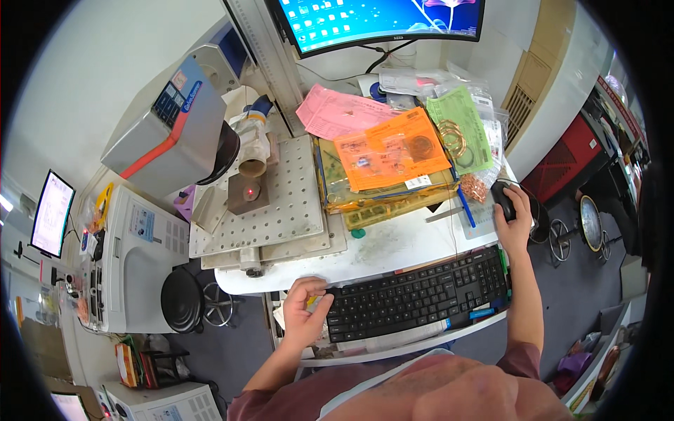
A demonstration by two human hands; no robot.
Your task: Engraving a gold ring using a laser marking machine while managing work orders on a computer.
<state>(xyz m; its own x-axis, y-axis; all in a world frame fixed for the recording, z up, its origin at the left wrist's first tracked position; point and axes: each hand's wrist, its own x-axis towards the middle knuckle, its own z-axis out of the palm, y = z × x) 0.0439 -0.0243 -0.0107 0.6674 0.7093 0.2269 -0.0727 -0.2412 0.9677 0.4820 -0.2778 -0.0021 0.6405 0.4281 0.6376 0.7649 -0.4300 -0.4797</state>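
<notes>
My right hand (pixel 516 219) lies over a black computer mouse (pixel 503 200) at the right end of the white desk, its fingers wrapped round it. At the left end of a black keyboard (pixel 414 295), my left hand (pixel 305 312) is held with curled fingers and the thumb near the keys. A small yellow patch shows between thumb and fingers; whether it is in the hand or behind it is unclear. The keyboard sits on a pull-out tray below the desk top. Ahead, a monitor (pixel 382 24) shows a blue desktop with icons.
An orange slip (pixel 393 151), a pink slip (pixel 340 112) and a green slip (pixel 456 130) in bags lie on a yellow tray (pixel 379 214), gold-coloured rings among them. On the left, a grey machine head (pixel 168 126) overhangs a perforated metal plate (pixel 298 189). A round black stool (pixel 182 300) stands below.
</notes>
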